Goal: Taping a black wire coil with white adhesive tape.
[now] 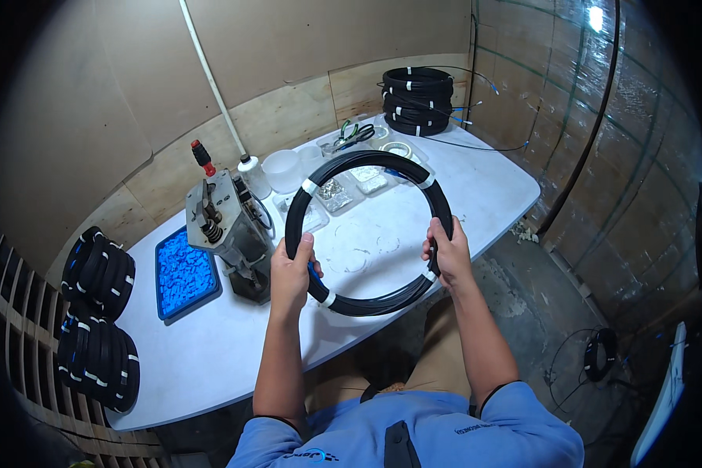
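Gripping black cable coil between left hand, right hand

1. A white rounded table stands against bare plywood wall panels.
2. A white pipe runs up that wall.
3. The grey concrete floor looks dusty.
4. A bright light glares top right.

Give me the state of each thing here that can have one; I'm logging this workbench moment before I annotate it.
Black cable coil with white tape bands: held up over the table, gripped on both sides.
Left hand: closed on the coil's left side.
Right hand: closed on the coil's right side.
Grey metal press tool: upright on the table, untouched.
Blue tray of small blue parts: filled.
Stacked black coils at the far table end: piled, lying flat.
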`<state>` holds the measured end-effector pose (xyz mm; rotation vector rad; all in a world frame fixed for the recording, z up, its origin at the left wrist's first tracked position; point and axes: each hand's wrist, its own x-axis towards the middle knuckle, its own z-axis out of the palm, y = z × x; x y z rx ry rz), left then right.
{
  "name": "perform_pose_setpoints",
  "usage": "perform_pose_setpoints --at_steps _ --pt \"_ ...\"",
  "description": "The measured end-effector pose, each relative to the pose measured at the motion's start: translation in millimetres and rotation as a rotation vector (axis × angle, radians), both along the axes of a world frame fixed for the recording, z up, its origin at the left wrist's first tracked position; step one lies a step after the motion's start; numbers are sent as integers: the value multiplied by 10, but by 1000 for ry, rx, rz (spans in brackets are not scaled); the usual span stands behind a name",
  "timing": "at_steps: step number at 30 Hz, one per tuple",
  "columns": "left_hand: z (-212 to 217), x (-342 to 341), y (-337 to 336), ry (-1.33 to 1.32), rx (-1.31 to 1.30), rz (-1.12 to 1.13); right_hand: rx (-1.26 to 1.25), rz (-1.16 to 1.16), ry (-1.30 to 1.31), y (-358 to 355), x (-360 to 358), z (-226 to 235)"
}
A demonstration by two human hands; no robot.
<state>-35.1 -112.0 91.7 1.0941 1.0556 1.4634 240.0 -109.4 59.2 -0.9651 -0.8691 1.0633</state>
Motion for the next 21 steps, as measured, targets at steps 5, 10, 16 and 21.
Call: perform_pose_setpoints --at_steps 5,10,16,21 --pt "60 96 -114 31 88 -42 -77 -9 98 32 86 -29" --pt "87 19 -77 -76 17 -60 -97 87 127 -83 96 74" --pt "-63 -138 30 -260 -141 -73 -32 163 60 -235 2 401" --pt "-144 -119 -22 -235 -59 -59 -41 105 -57 -144 6 346"
